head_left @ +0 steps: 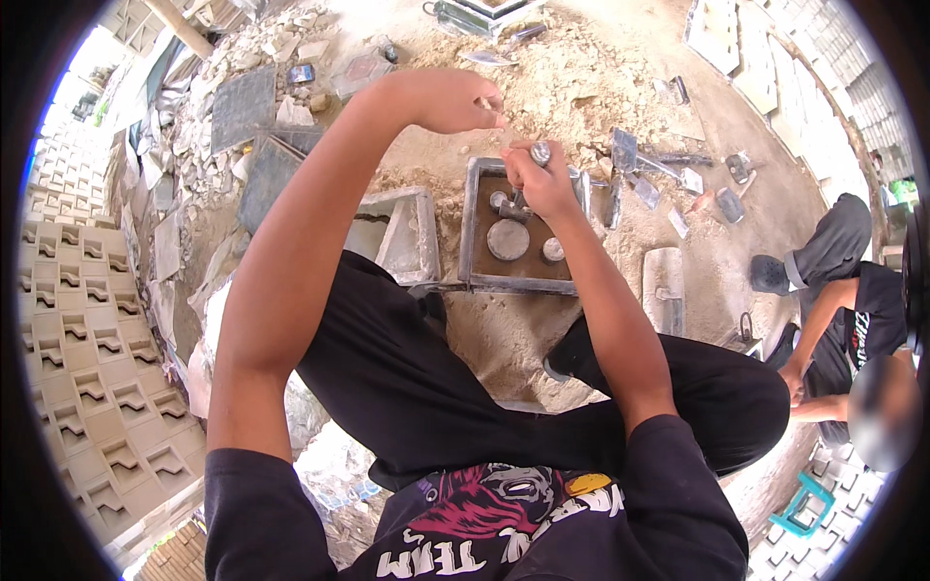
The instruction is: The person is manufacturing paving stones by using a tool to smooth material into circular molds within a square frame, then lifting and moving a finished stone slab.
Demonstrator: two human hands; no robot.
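Note:
Before me lies a dark-rimmed rectangular mould with a brown bed inside. On that bed sit a large round grey disc and a smaller round piece. My right hand is wrapped round a tool with a rounded metal end, which pokes out above the fist at the mould's far right side. Its lower part is mostly hidden. Farther off and to the left, my left hand hangs above the sandy ground with fingers curled in; whatever it may hold is hidden.
A pale cast frame lies left of the mould. Trowels and other tools are scattered at the right, near a pale block. Rubble and dark slabs lie far left. Another person sits at the right.

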